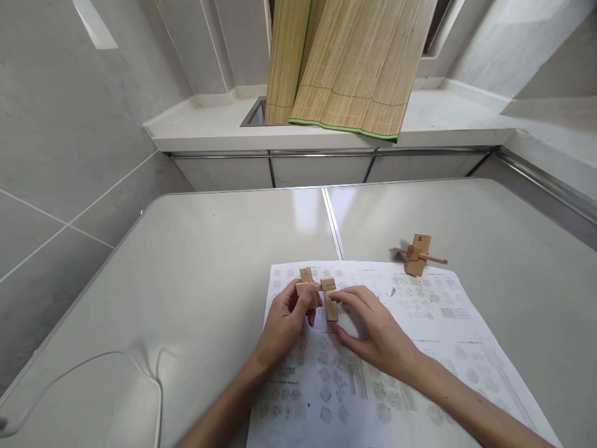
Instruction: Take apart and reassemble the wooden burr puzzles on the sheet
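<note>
A small wooden puzzle (318,291) of interlocked blocks is held just above a printed instruction sheet (420,348) on the white table. My left hand (285,323) pinches its left blocks with fingers closed around them. On the puzzle's right side my right hand (373,330) grips an upright block, fingers curled and palm low over the paper. Both hands meet at the puzzle. A second wooden puzzle (418,254), a flat piece marked 2 with a rod through it, lies apart at the sheet's far right corner.
The table (186,280) has a seam down its middle and a rounded left edge. A white cable (140,367) loops at the near left. Beyond the table stands a white ledge with bamboo mats (345,62) leaning on it. Grey tiled walls lie left.
</note>
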A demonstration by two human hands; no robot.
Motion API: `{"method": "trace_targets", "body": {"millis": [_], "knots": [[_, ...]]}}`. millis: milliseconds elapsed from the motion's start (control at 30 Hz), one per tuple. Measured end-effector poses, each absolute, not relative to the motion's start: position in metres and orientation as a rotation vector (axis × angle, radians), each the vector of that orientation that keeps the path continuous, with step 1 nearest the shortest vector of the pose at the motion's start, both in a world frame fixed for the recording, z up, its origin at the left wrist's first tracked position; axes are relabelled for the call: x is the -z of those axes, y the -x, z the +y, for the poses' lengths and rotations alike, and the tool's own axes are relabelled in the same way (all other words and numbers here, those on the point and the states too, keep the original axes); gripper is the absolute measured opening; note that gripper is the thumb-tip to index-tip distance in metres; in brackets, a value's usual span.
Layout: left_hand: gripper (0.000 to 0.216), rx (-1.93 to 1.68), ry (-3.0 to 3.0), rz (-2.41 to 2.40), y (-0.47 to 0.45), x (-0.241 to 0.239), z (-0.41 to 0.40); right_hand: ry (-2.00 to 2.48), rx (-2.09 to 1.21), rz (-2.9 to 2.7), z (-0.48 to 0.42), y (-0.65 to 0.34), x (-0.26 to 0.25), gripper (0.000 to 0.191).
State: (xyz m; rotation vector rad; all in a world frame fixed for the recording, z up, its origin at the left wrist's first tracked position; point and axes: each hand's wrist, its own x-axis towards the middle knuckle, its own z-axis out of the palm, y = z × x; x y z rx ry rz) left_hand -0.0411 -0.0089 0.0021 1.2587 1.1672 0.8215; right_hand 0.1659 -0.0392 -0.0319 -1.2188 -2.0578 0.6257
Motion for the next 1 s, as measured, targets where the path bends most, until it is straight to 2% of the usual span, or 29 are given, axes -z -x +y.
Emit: {"method": "trace_targets", "body": {"millis": [100, 300, 467, 600, 1000], "knots": [[0.043, -0.81, -1.262, 1.162, 0.0409, -0.0043, -0.0089, 1.218, -0.604, -2.1, -0.0397, -0.1665, 0.0328, 0.047], [0.044, -0.814, -1.253, 1.148, 0.0399, -0.0105, -0.0091, 1.212, -0.592, -2.076, -0.0392, -0.1647, 0.0339, 0.021], [0.045, -0.817, -1.245, 1.16, 0.0399, -0.0085, -0.0085, 1.359, -0.561, -1.93, -0.0373, -0.1659, 0.0373, 0.032], [0.044, -0.84, -1.224, 1.149, 0.0393, -0.0082, -0.0085, 1.38, -0.488, -1.914, -0.0361, -0.1687, 0.0365, 0.011], [0.045, -0.827, -1.207, 1.099, 0.0406, -0.0078, -0.0093, 1.279, -0.868, -1.747, -0.0359, -0.1727, 0.0286, 0.024]]}}
